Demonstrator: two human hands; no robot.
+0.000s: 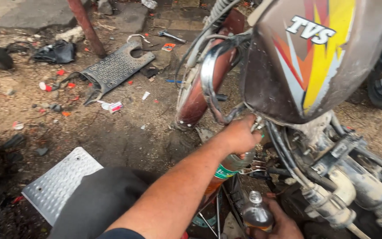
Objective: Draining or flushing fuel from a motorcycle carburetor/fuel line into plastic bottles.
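Glass bottle point(256, 215) gripped in right hand point(279, 223); left hand point(239, 135) clasps plastic bottle point(226, 170) above.

Motorcycles: one point(315, 88), brown tank with red and yellow flashes
Bottles: two, a plastic one point(226, 170) and a glass one point(256, 214)
Hands: two, left point(239, 135), right point(281, 225)
Metal plates on the ground: two, a perforated one point(113, 68) and a checkered one point(60, 183)
Spanners: one point(171, 36)

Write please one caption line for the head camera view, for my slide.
Left hand holds a plastic bottle under the motorcycle tank; right hand holds a small glass bottle.
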